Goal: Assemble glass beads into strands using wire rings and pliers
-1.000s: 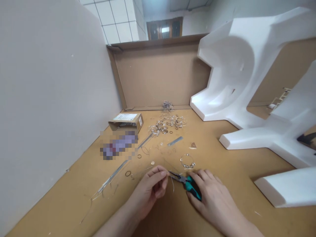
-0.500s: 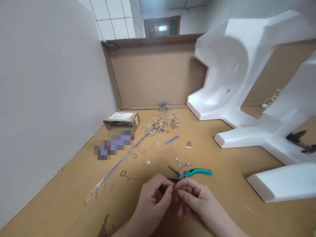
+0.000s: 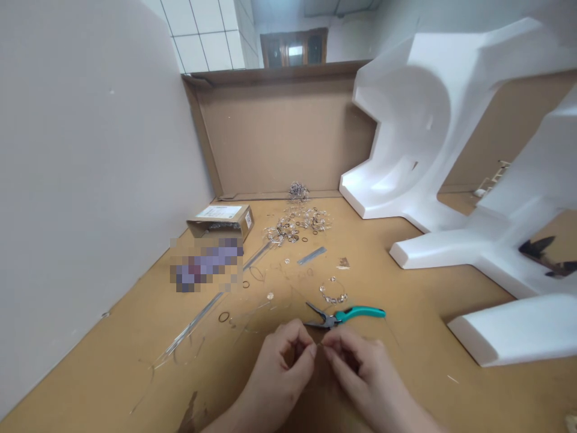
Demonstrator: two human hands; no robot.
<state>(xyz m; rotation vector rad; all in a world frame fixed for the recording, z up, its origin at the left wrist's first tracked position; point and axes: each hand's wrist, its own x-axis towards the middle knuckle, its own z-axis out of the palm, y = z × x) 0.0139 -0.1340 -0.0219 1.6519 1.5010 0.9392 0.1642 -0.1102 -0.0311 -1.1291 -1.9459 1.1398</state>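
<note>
My left hand and my right hand meet at the bottom centre, fingertips pinched together on a thin wire piece between them; it is too small to make out well. Just beyond my fingers lie teal-handled pliers on the brown cardboard floor, jaws pointing left, untouched. A small chain of clear beads and rings lies past the pliers.
A heap of rings and beads lies at the back, with a small cardboard box to its left. Long wire rods stretch left. White foam blocks fill the right side. A grey wall stands on the left.
One second ago my right hand held the pliers against the wire. It has since laid them down on the cardboard and come to pinch the wire together with my left hand.
</note>
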